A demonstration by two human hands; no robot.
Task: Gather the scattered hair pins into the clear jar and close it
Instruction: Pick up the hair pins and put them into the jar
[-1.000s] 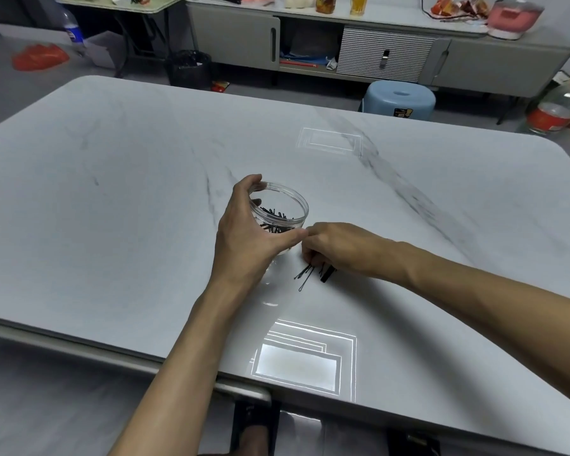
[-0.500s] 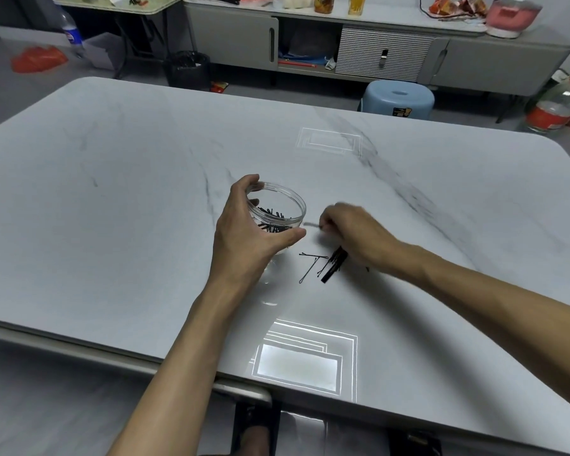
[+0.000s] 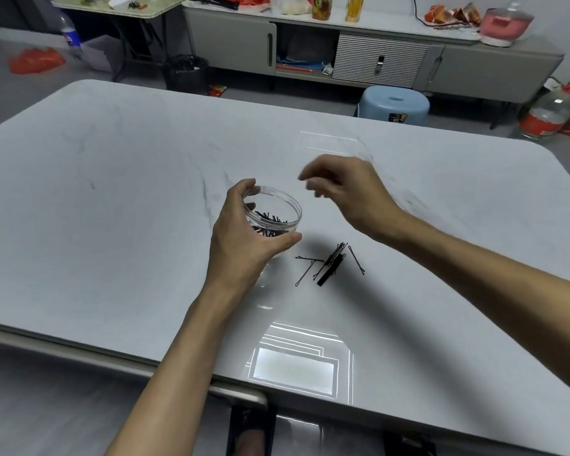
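Left hand (image 3: 244, 240) gripping clear jar (image 3: 273, 213), right hand (image 3: 346, 192) blurred, grip unclear, over white marble table (image 3: 112, 192); grey sideboard (image 3: 375, 51) behind.

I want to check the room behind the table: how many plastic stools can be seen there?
1. The blue stool stands on the floor beyond the table's far edge, before the grey cabinet. Others may be hidden.

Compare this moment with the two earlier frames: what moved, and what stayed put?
The right hand rose from the loose hair pins on the table up beside the clear jar; it is blurred, so any pin it carries cannot be seen. The left hand stays wrapped around the jar, which has not moved.
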